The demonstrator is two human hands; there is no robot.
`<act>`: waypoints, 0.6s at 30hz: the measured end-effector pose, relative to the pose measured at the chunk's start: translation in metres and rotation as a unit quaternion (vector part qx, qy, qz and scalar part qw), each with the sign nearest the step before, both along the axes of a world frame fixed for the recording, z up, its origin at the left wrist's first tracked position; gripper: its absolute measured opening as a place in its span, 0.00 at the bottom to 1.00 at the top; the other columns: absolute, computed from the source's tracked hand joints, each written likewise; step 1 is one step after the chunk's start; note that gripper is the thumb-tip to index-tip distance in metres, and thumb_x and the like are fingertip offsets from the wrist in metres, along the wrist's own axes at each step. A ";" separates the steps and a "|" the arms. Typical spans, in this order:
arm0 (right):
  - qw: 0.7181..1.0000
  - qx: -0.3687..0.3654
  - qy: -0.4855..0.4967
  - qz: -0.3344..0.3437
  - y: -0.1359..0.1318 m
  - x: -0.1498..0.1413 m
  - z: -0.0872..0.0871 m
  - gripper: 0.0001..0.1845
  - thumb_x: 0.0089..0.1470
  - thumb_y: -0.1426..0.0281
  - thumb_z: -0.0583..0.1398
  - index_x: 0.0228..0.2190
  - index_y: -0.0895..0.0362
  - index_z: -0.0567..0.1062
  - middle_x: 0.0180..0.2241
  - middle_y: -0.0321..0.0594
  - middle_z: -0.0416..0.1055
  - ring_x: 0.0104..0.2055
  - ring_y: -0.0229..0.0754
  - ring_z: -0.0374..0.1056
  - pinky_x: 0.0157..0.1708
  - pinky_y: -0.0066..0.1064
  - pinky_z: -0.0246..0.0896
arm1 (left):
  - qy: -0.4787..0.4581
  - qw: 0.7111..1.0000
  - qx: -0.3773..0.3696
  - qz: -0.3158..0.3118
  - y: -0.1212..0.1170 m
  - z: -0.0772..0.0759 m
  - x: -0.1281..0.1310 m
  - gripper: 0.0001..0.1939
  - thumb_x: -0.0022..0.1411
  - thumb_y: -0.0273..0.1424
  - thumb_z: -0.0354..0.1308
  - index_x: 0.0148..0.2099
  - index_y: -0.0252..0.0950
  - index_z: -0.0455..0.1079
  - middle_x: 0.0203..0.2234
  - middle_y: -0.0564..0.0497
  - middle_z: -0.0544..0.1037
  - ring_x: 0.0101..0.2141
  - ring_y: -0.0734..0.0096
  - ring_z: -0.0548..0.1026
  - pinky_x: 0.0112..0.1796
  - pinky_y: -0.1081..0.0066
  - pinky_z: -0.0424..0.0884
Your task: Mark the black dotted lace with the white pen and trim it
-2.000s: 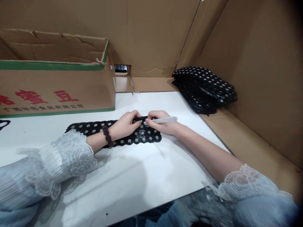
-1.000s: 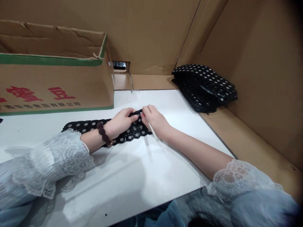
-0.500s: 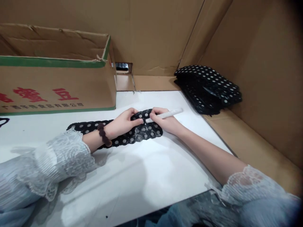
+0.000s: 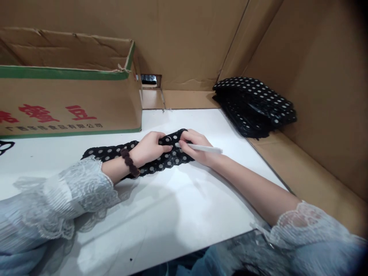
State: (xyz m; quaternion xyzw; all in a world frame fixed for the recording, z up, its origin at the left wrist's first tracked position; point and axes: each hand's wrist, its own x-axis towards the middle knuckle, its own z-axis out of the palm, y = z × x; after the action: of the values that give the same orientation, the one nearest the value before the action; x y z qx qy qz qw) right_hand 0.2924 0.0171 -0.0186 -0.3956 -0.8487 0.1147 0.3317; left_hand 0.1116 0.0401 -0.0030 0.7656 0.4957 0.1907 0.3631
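Black, pale-dotted, scallop-edged strip [image 4: 169, 158] lies pinched in the left hand [image 4: 149, 148], its surface glossy.

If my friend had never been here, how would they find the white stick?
Look for the white table, then the black dotted strip on it, between the left hand and right hand. The stick is in the right hand, its tip at the strip. It is slim and plain white, while the strip is wide and dotted.

Pale blue sleeves [image 4: 21, 226] with lacy cuffs [image 4: 89, 184]; brown bobbled left wristband [image 4: 130, 162].
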 end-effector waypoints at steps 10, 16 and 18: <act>0.995 0.071 -0.075 -0.012 -0.001 -0.005 -0.006 0.09 0.56 0.70 0.46 0.26 0.56 0.60 0.28 0.40 0.58 0.35 0.41 0.55 0.37 0.32 0.55 | -0.051 0.993 -0.095 0.050 -0.003 0.001 0.002 0.12 0.46 0.38 0.56 0.27 0.33 0.67 0.21 0.51 0.73 0.23 0.68 0.69 0.23 0.72 0.60; 0.998 0.051 -0.029 -0.015 0.000 -0.001 -0.006 0.09 0.56 0.69 0.47 0.25 0.56 0.59 0.26 0.38 0.56 0.33 0.39 0.55 0.35 0.31 0.55 | -0.040 0.994 -0.084 0.052 -0.002 0.001 0.002 0.13 0.46 0.40 0.56 0.27 0.33 0.67 0.21 0.51 0.72 0.22 0.69 0.68 0.23 0.72 0.60; 0.997 0.055 -0.042 -0.016 0.000 -0.001 -0.006 0.09 0.56 0.69 0.47 0.25 0.56 0.60 0.27 0.38 0.57 0.34 0.40 0.55 0.35 0.31 0.55 | -0.040 0.994 -0.087 0.055 -0.003 0.001 0.003 0.13 0.46 0.40 0.56 0.27 0.33 0.67 0.21 0.51 0.72 0.22 0.68 0.68 0.22 0.72 0.60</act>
State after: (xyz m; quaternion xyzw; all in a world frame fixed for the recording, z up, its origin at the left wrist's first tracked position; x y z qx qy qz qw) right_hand 0.2916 0.0175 -0.0251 -0.3950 -0.8603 0.0454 0.3190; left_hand 0.1144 0.0372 -0.0017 0.6947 0.5367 0.1970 0.4365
